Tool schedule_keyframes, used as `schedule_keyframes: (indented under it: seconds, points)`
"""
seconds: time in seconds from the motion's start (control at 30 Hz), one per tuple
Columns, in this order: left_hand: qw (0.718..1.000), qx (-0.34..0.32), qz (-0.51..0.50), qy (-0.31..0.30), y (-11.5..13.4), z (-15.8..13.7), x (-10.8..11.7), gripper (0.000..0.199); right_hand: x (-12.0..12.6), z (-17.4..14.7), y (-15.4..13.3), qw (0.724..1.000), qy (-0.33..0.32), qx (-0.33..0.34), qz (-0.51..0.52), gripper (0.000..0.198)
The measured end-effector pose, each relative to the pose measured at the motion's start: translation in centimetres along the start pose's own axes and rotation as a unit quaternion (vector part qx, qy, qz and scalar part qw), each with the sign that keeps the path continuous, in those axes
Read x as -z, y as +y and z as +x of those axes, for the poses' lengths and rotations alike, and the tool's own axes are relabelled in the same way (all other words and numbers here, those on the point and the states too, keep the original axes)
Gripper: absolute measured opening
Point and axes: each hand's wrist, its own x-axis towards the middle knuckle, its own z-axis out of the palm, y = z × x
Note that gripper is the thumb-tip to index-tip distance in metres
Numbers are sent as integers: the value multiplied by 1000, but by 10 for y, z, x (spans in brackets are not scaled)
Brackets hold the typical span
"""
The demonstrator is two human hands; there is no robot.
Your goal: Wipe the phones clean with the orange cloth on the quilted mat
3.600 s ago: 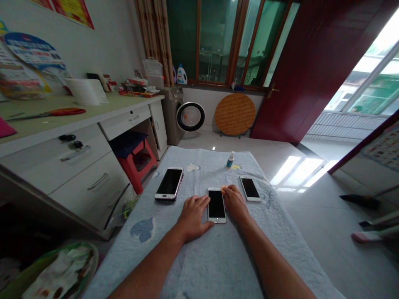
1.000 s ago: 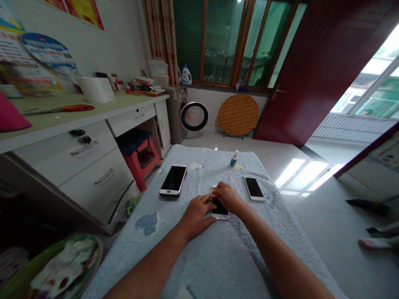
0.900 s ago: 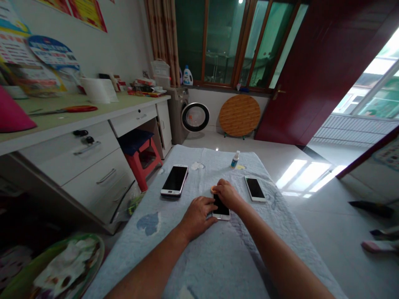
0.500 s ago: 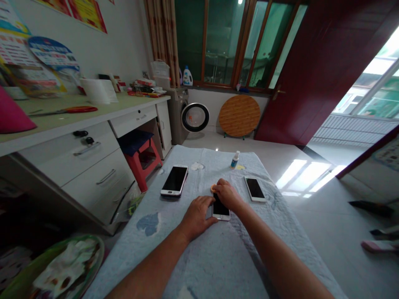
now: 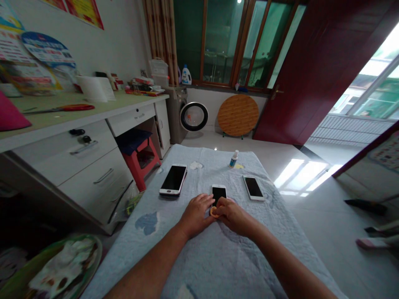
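A white smartphone (image 5: 219,191) with a dark screen lies face up on the cloth-covered table in front of me. My left hand (image 5: 197,211) grips it along its left side, with the thumb near the bottom end. Pinched in the fingers of my right hand (image 5: 232,211) is a small round orange pad (image 5: 214,212), pressed on the lower part of the phone. Both hands hide much of the phone's lower half. To the left lies a larger white phone (image 5: 173,180), seemingly on top of another dark one. Another white phone (image 5: 253,188) rests to the right.
A small spray bottle (image 5: 234,159) stands towards the far edge of the light blue tablecloth (image 5: 205,257). On the left are a desk with drawers (image 5: 84,147), a red stool (image 5: 141,160) and a bin (image 5: 62,265). A washing machine (image 5: 177,112) has its door open beyond.
My right hand has slid the orange pad from the phone's top end down to its lower end. The phone's upper part now shows. My left hand keeps its place on the phone.
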Motion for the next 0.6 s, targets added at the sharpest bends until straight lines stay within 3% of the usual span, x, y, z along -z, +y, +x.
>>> schedule_keyframes:
  seconds: [0.27,0.43,0.6]
  points:
    - [999,25,12,-35,7,0,8,57,6,1,30,997,23,-72,-1,24]
    - [999,27,14,-40,8,-1,9,58,6,27,42,989,39,-135,-46,24]
    - [999,10,13,-31,9,0,11,56,-4,58,35,984,46,-147,-91,25]
